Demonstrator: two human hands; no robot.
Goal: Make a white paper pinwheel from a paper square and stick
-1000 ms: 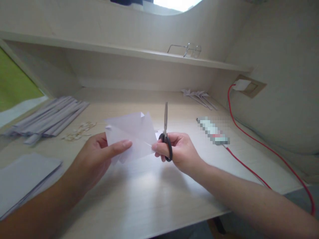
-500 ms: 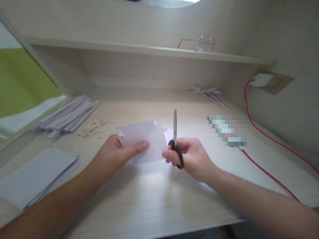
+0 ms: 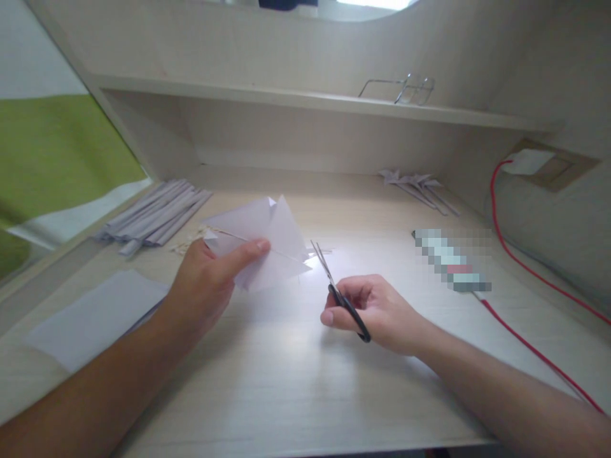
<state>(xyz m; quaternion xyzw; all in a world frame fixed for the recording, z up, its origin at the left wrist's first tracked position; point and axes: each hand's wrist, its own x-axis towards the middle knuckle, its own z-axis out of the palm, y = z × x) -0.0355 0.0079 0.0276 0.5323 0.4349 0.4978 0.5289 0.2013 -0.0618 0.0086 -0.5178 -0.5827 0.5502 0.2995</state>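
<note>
Above the desk, my left hand [image 3: 214, 273] pinches a white paper sheet [image 3: 258, 232], its thumb lying across the front face. Slits run in from the sheet's corners, and the flaps at the right stand apart. To the right, my right hand [image 3: 377, 312] grips black-handled scissors [image 3: 341, 299] by the finger loops. Their slim metal blades point up and left, slightly parted, close to the paper's right corner but apart from it. Part of the left hand's fingers is hidden behind the sheet.
Rolled paper sticks [image 3: 157, 213] lie at the back left, with small pale bits [image 3: 186, 242] by them. A paper stack [image 3: 100, 318] sits at the left. Several paper pinwheels [image 3: 415, 184] rest at the back right. A phone [image 3: 449, 261] with a red cable [image 3: 529, 346] lies right.
The right hand has drawn the scissors away from the paper, and the blades have tilted left. The left hand has turned and raised the sheet, whose flaps now part. The view has shifted slightly.
</note>
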